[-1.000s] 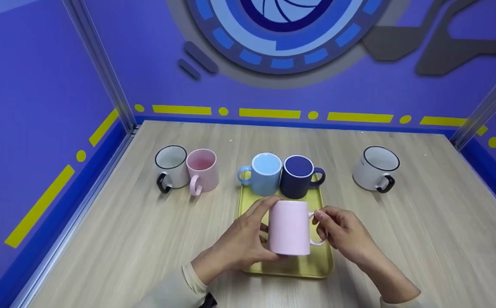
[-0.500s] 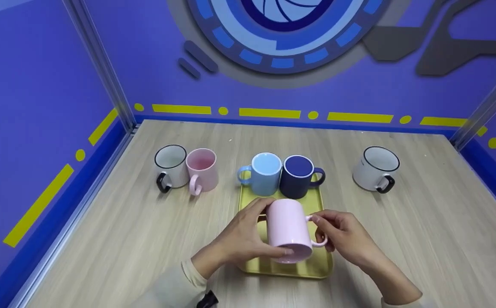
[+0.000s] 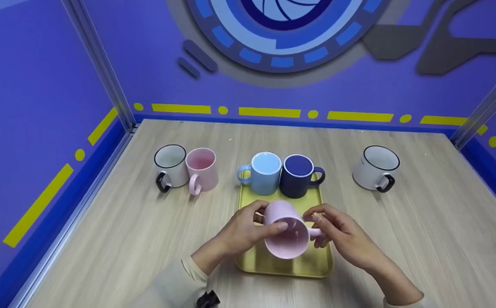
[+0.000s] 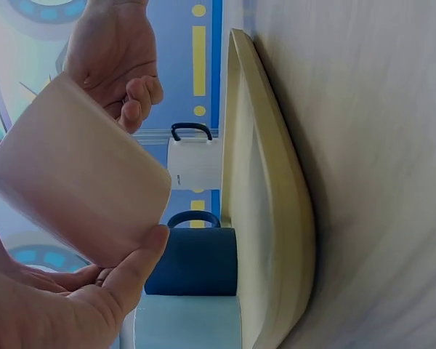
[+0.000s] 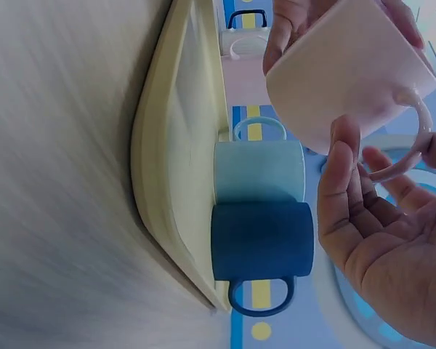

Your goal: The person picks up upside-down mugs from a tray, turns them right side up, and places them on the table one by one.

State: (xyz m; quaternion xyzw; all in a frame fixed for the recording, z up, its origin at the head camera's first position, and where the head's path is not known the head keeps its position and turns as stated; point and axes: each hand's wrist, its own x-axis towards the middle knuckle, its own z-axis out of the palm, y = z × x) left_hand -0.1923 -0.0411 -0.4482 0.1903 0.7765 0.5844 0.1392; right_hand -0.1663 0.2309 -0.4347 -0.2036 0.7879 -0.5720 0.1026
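Observation:
Over the yellow tray [image 3: 285, 270], a pink mug [image 3: 278, 210] is held in the air, tilted so its mouth faces the wearer. My left hand [image 3: 244, 229] grips its body from the left, thumb across the rim. On the other side my right hand [image 3: 344, 235] holds the handle [image 5: 419, 138] between thumb and fingers. A light blue mug [image 3: 265, 177] and a dark blue mug [image 3: 295, 182] stand upright side by side at the tray's far end, their handles pointing outward.
Left of the tray, a white mug [image 3: 175, 169] with black rim and handle stands beside a second pink mug [image 3: 207, 175]. Another white mug [image 3: 369, 173] stands to the right. Purple-blue panels [image 3: 273, 94] enclose the wooden table [image 3: 423, 214].
The held pink mug has tipped from nearly upside down until its mouth faces the wearer. Both hands have turned with it. The other mugs and the tray have stayed put.

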